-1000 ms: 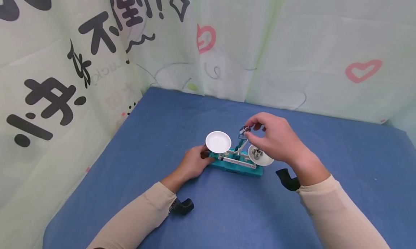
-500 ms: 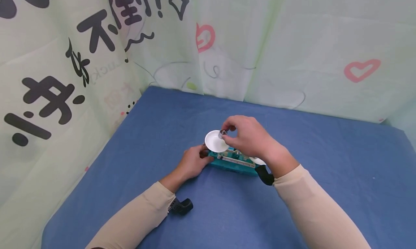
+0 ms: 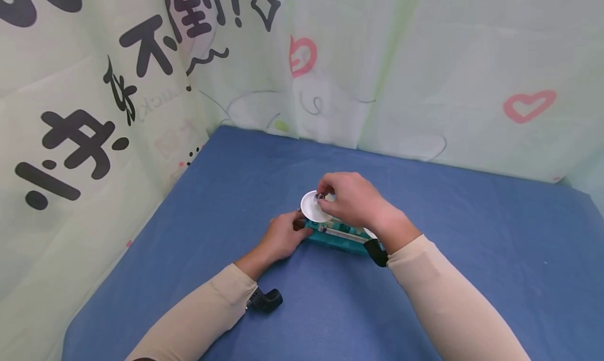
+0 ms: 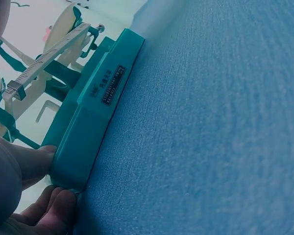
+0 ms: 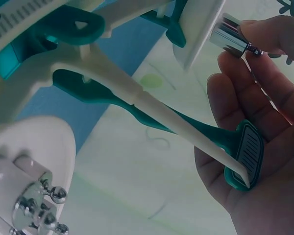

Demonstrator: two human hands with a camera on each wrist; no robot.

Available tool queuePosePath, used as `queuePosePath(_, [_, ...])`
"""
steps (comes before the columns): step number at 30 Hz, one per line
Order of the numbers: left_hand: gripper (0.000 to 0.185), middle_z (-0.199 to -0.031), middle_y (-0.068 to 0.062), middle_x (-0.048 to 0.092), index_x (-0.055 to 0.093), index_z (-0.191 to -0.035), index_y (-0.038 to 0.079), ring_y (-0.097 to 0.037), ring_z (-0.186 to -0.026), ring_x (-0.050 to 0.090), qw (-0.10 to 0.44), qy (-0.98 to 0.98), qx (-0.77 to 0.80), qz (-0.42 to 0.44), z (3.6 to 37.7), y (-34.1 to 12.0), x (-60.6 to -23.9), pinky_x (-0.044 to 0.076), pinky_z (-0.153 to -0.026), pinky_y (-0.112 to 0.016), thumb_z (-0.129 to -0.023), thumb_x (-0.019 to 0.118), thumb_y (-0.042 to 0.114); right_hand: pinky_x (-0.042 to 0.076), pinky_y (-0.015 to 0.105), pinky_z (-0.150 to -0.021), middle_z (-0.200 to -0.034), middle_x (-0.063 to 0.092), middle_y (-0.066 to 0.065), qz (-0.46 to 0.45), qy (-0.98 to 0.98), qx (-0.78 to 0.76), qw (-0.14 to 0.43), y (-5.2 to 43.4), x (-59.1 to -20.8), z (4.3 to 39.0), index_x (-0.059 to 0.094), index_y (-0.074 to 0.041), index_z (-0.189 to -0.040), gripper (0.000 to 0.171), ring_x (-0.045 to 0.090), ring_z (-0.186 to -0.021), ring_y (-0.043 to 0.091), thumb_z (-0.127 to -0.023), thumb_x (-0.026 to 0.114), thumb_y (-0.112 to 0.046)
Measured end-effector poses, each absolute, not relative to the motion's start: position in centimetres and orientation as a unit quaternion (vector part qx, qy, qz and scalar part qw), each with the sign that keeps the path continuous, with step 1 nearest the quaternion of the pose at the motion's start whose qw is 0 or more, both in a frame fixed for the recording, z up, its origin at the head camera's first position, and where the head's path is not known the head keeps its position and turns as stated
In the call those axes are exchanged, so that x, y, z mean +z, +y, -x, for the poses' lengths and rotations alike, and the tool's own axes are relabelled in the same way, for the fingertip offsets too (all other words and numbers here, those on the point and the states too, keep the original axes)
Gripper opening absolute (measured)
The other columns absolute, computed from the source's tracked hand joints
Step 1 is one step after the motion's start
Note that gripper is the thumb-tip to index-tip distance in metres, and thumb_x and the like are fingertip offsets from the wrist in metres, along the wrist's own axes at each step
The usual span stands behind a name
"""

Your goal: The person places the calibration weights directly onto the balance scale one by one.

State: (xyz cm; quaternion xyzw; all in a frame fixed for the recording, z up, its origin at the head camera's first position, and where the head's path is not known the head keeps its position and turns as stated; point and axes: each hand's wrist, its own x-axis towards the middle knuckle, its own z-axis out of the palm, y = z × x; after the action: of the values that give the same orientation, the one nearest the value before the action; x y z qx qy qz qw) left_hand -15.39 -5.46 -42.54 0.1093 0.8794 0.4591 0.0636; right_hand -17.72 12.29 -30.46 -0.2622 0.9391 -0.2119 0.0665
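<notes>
A teal balance scale (image 3: 337,242) with white arms stands on the blue cloth. My left hand (image 3: 281,236) grips the left end of its base, thumb on top and fingers against the end in the left wrist view. My right hand (image 3: 354,197) pinches a shiny metal weight (image 5: 227,35) by its knob, right at the left white pan (image 3: 310,207). Several metal weights (image 5: 34,200) sit in the other white pan (image 5: 59,129), which my right wrist mostly hides in the head view. The upright pointer and scale plate (image 5: 246,154) show in front of my right palm.
Blue cloth (image 3: 448,293) covers the table around the scale. Pale curtains (image 3: 424,62) with black characters and pink hearts rise along the back and left edges. A black device (image 3: 266,301) is strapped at the left wrist, another (image 3: 376,253) at the right.
My right hand has moved left with the weight, from above the scale's middle to the left pan, and has lowered slightly. My left hand keeps its grip on the base.
</notes>
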Motion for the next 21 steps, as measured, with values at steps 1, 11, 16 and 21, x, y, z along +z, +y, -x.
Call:
queuePosePath(1, [0.035,-0.112,-0.013,0.071,0.066,-0.127,0.004,-0.027,-0.104,0.067,0.064,0.880,0.458,-0.110,15.4,-5.4,-42.5,0.051,-0.090,-0.043,-0.094,0.071,0.015,0.050,0.044,-0.086,-0.107,0.067,0.010,0.262,0.940,-0.210,0.067,12.3,-30.5,17.7,0.069,-0.006,-0.108,0.016,0.059,-0.101,0.028,-0.096,0.067,-0.016])
queuePosePath(11, [0.030,-0.108,-0.011,0.072,0.069,-0.121,0.005,-0.027,-0.101,0.067,0.055,0.884,0.450,-0.116,15.4,-5.3,-42.6,0.052,-0.088,-0.042,-0.093,0.072,0.015,0.050,0.044,-0.086,-0.112,0.066,0.012,0.255,0.939,-0.218,0.073,12.6,-30.3,17.6,0.067,-0.005,-0.113,0.026,0.059,-0.104,0.028,-0.096,0.066,-0.024])
queuePosePath(16, [0.032,-0.111,-0.013,0.072,0.068,-0.122,0.004,-0.028,-0.103,0.067,0.054,0.878,0.463,-0.111,15.4,-5.3,-42.8,0.053,-0.088,-0.042,-0.093,0.072,0.014,0.049,0.044,-0.089,-0.115,0.065,0.010,0.240,0.938,-0.242,0.064,13.2,-29.8,17.4,0.067,-0.005,-0.116,0.029,0.057,-0.108,0.027,-0.097,0.066,-0.025])
queuePosePath(21, [0.032,-0.112,-0.012,0.071,0.068,-0.122,0.004,-0.028,-0.104,0.067,0.056,0.875,0.469,-0.101,15.4,-5.3,-42.9,0.052,-0.089,-0.043,-0.092,0.073,0.015,0.049,0.044,-0.090,-0.117,0.065,0.010,0.235,0.933,-0.269,0.054,14.1,-29.5,17.1,0.067,-0.005,-0.118,0.028,0.058,-0.109,0.027,-0.097,0.065,-0.024])
